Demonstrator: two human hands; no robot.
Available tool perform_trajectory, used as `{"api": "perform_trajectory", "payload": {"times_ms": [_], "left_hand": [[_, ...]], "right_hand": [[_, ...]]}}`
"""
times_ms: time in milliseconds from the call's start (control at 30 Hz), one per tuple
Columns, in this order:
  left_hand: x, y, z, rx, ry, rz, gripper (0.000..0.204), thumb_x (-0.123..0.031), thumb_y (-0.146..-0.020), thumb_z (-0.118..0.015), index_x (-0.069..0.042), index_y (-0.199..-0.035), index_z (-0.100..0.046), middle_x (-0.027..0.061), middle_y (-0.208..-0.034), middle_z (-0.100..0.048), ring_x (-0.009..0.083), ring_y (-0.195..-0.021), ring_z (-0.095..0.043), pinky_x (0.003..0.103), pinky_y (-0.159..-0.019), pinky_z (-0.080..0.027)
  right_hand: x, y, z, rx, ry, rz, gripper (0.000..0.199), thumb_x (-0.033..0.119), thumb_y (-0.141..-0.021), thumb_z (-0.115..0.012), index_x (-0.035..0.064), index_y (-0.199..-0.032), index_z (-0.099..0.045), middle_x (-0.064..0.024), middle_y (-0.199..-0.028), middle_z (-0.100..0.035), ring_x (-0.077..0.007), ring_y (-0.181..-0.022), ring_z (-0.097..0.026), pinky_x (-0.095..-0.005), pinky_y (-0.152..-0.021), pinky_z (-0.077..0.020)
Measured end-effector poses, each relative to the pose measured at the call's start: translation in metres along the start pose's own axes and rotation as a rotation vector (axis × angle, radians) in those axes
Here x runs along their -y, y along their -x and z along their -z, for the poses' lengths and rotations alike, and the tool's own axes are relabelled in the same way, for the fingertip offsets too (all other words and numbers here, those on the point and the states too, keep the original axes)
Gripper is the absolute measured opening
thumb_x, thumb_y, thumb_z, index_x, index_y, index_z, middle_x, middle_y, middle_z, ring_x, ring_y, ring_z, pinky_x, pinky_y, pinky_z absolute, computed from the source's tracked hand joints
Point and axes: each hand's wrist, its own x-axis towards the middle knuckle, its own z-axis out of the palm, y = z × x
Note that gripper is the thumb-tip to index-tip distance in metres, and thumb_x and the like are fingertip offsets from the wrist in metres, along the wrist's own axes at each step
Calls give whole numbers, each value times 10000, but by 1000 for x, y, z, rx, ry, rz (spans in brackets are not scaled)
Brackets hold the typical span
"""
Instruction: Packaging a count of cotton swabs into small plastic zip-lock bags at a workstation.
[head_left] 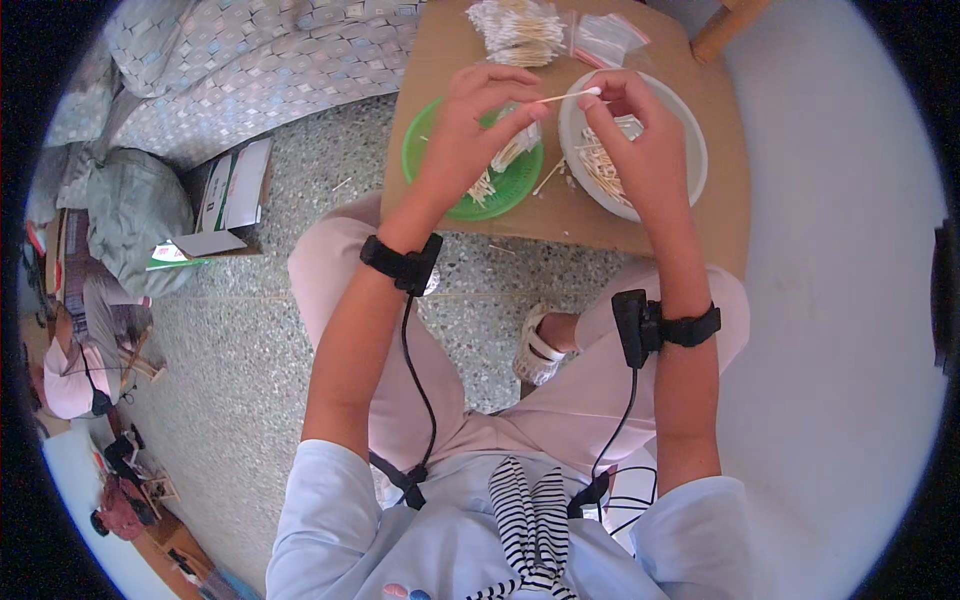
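A single cotton swab (pixel 567 97) is held level above the table between my two hands. My left hand (pixel 478 125) pinches the bare end of its stick between thumb and fingertips. At the white cotton tip, the thumb and forefinger of my right hand (pixel 645 130) are closed on it. Beneath my left hand is a green plastic basket (pixel 411 150) with loose swabs and a clear bag of swabs. Under my right hand stands a white bowl (pixel 699 150) holding many loose swabs (pixel 600 170); its contents are partly hidden by the hand.
Bundled cotton swabs (pixel 515 35) and clear zip bags (pixel 610 40) lie at the back of the cardboard-covered table (pixel 560 222). A stray swab (pixel 548 178) rests between the containers. An open carton (pixel 235 190) sits on the speckled floor at left; a pale wall (pixel 830 250) borders the right.
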Motion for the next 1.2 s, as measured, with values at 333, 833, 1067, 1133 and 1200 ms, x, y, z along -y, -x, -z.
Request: {"api": "perform_trajectory", "payload": {"times_ms": [333, 833, 1067, 1133, 1200], "left_hand": [[-3, -2, 4, -108, -39, 74, 141, -197, -827, -689, -65, -878, -690, 50, -1087, -638, 218, -1071, -550, 338, -950, -390], [3, -3, 11, -81, 32, 108, 162, -188, -890, -634, -43, -936, -688, 69, -1181, -596, 149, -1045, -563, 276, -918, -424], [6, -2, 12, -49, 101, 157, 152, -179, -880, -652, -49, -948, -693, 65, -1210, -576, 154, -1089, -542, 284, -930, -429], [5, -2, 11, -53, 125, 163, 146, -198, -844, -681, -86, -934, -706, 43, -1183, -592, 181, -1124, -512, 320, -974, -382], [3, -2, 12, -58, 148, 169, 146, -217, -808, -710, -122, -919, -719, 21, -1157, -608, 209, -1160, -481, 357, -1017, -334]], "right_hand": [[-7, 8, 5, 235, 173, -24, 250, 284, -848, -649, 57, -951, -665, -96, -879, -681, -245, -716, -644, -351, -674, -506], [2, 6, 4, 12, 32, 28, 202, 186, -816, -694, 51, -966, -690, -67, -890, -686, -175, -702, -619, -294, -663, -492], [7, 4, 2, -17, -31, 32, 158, 118, -808, -690, 60, -955, -697, -40, -917, -689, -137, -724, -617, -272, -672, -492], [3, 3, 2, -28, -37, 45, 158, 111, -808, -688, 61, -958, -697, -40, -921, -691, -131, -739, -622, -264, -677, -492], [3, 3, 2, -39, -44, 58, 159, 104, -807, -686, 63, -961, -698, -40, -925, -693, -126, -754, -627, -256, -682, -493]]}}
